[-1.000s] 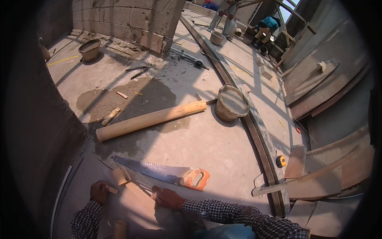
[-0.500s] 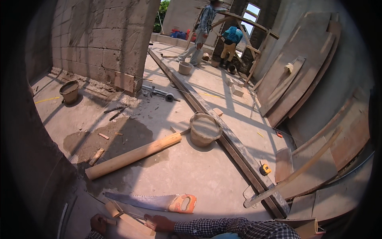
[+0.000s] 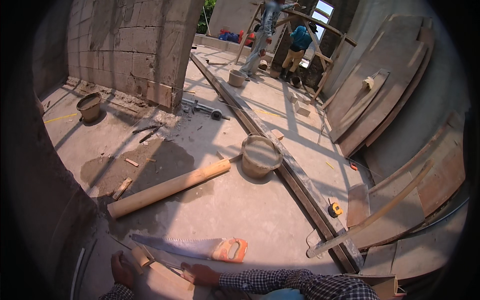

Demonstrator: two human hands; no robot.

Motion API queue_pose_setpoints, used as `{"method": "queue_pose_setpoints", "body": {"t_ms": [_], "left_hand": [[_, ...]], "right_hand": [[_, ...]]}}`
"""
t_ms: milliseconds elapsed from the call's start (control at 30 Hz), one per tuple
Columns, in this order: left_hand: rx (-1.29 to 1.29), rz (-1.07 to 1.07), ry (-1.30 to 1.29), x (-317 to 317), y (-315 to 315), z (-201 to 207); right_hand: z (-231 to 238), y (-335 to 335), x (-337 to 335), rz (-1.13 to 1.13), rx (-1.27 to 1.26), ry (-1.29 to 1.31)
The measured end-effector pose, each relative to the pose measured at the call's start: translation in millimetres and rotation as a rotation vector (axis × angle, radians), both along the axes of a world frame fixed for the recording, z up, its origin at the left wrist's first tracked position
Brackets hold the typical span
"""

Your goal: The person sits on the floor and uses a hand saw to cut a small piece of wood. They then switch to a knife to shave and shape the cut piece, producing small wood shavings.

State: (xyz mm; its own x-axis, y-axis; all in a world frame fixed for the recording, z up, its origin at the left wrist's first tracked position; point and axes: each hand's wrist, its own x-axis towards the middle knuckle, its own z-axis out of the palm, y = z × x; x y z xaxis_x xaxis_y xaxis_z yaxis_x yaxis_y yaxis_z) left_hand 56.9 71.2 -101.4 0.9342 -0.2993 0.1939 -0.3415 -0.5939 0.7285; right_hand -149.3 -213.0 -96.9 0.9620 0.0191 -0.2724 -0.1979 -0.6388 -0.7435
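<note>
My right hand (image 3: pixel 201 274) is closed, its fingertips gripping the near end of a pale, flat wooden strip (image 3: pixel 169 275) low in the view. A thin dark line runs along that strip; its kind I cannot make out. At the strip's far end lies a short pale rounded piece (image 3: pixel 140 256), like cut bamboo. My left hand (image 3: pixel 121 270) is just left of that piece, apparently apart from it, with curled fingers partly hidden. Just beyond both hands, a handsaw (image 3: pixel 190 247) with an orange handle lies flat. Farther off, a long bamboo pole (image 3: pixel 170 189) rests on the floor.
A mortar bucket (image 3: pixel 261 156) stands against a long metal beam (image 3: pixel 295 192) crossing the floor diagonally. Right of the beam are a yellow tape measure (image 3: pixel 334 210) and leaning boards (image 3: pixel 385 80). Another bucket (image 3: pixel 90 107) stands left. Two people (image 3: pixel 296 47) are at the back near wooden scaffolding.
My left hand has risen slightly and moved off a small pale piece beside it. My right hand keeps its hold, shifted a little upward. At the back, the person in teal has straightened up.
</note>
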Motion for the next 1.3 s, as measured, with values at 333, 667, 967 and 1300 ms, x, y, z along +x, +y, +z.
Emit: {"method": "queue_pose_setpoints", "body": {"t_ms": [333,667,967,1300], "left_hand": [[-0.209,-0.074,0.390,-37,-46,36],[-0.171,-0.078,0.476,-26,-53,55],[-0.030,-0.140,0.420,-37,-46,48],[0.052,-0.199,0.323,-17,-56,59]], "right_hand": [[3,-8,-15,-0.020,0.013,0.011],[50,0,-8,-0.059,0.277,0.030],[66,-1,-10,-0.136,0.080,-0.046],[73,-4,-8,-0.056,0.079,-0.018]]}}
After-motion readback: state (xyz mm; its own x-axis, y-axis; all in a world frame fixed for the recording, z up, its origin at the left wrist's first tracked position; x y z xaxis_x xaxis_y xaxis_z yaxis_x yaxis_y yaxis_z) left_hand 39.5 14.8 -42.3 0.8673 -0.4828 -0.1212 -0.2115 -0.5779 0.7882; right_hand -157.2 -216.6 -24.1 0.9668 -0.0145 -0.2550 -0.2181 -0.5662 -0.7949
